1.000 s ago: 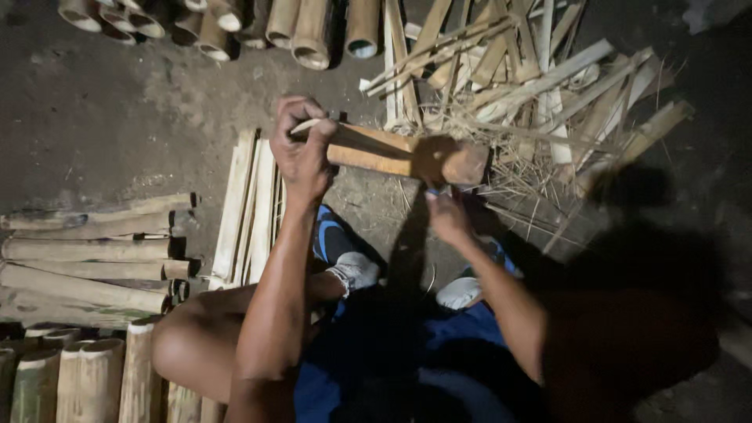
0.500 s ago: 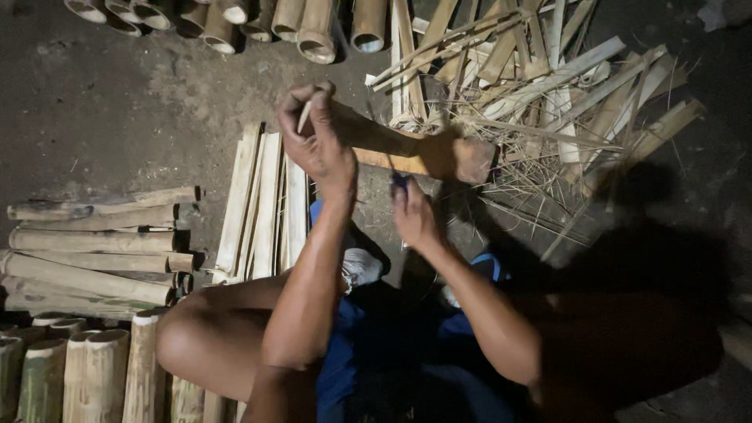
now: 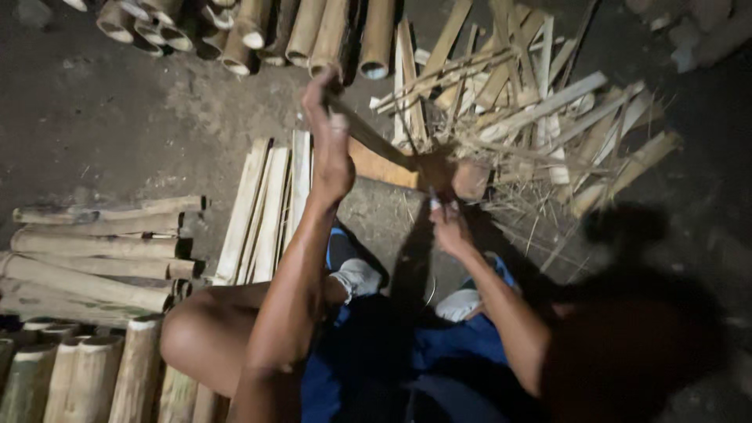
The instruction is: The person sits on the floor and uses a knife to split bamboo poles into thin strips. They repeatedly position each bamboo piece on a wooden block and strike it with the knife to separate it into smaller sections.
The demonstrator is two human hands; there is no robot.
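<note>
– Gripping hard with my left hand (image 3: 330,153), fingers clamped shut round the near end of a thin dark strip (image 3: 376,137). It runs off to the right, down onto the wooden block (image 3: 384,166).

– And where does that block sit?

– On the dirt floor (image 3: 102,125) just past my feet. Split slats (image 3: 262,207) lie to its left, a heap of splinters (image 3: 540,110) at far right.

– What about the other hand?

– My right hand (image 3: 448,229) is low, just near of the block's right end. The fingers look curled, with something small and pale at the tips. Whether it is pinched or only touched, I cannot tell; too dark and blurred.

– So which step is this?

– Splitting, I'd judge, midway through a piece: strip raised at my end, its far end set on the block.

– What does the next move call for?

– A firm left grip, the strip kept square to the block, and right fingertips kept clear of where the two meet. Slip there and a finger pays.

– Stock left?

– Plenty: whole tubes (image 3: 313,35) along the far edge, poles (image 3: 94,247) stacked at left.
</note>
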